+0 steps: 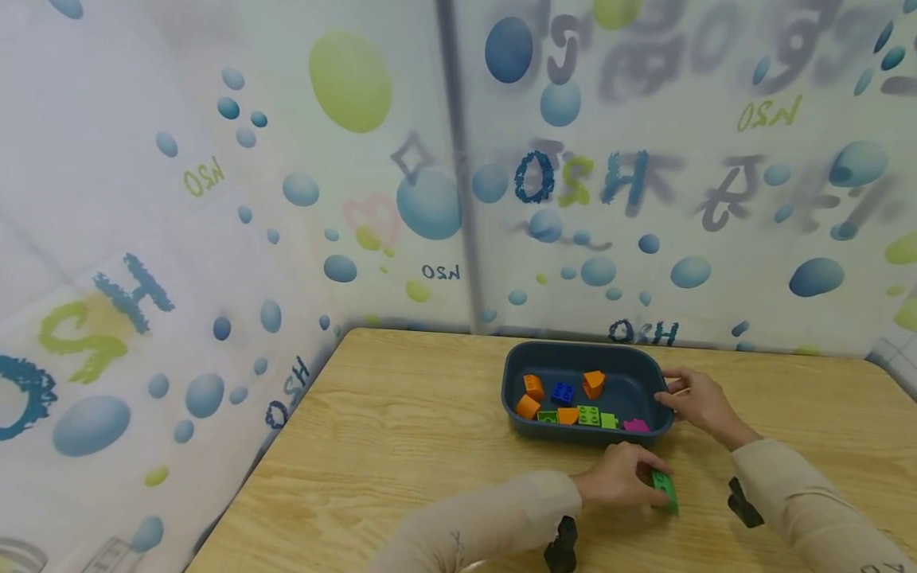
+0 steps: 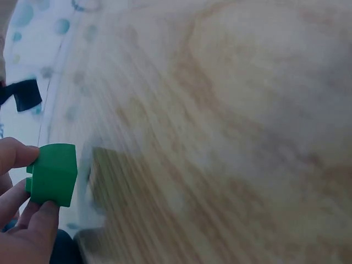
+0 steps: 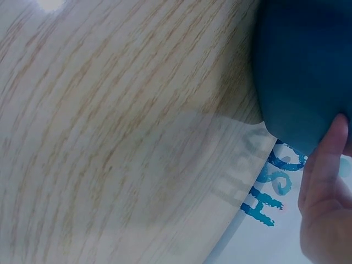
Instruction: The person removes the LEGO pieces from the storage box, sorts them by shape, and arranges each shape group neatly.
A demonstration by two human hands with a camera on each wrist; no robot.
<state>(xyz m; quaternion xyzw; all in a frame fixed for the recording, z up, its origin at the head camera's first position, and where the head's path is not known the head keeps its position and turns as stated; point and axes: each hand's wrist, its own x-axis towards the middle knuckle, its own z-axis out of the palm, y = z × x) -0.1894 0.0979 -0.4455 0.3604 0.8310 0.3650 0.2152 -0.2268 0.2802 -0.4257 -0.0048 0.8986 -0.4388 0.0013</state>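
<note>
Just in front of a dark blue bin [image 1: 587, 434], my left hand [image 1: 619, 477] pinches a green toy building block [image 1: 664, 491] between thumb and fingers. The left wrist view shows the block's smooth, slightly curved side [image 2: 55, 176], with its studs toward the palm. At the bin's right end, my right hand [image 1: 705, 402] grips the rim, thumb on one side and fingers on the other. In the right wrist view, the fingers [image 3: 325, 159] lie against the bin's outer wall [image 3: 302, 71]. Inside the bin are several orange blocks [image 1: 528, 407], a blue block [image 1: 562, 392], green blocks [image 1: 589, 415] and a magenta piece [image 1: 635, 426].
The bin stands on a light wooden table [image 1: 401, 446], toward its back edge. Behind and to the left hang white sheets [image 1: 401, 278] printed with blue and green bubbles and letters. Dark wrist straps [image 1: 562, 545] show below the sleeves.
</note>
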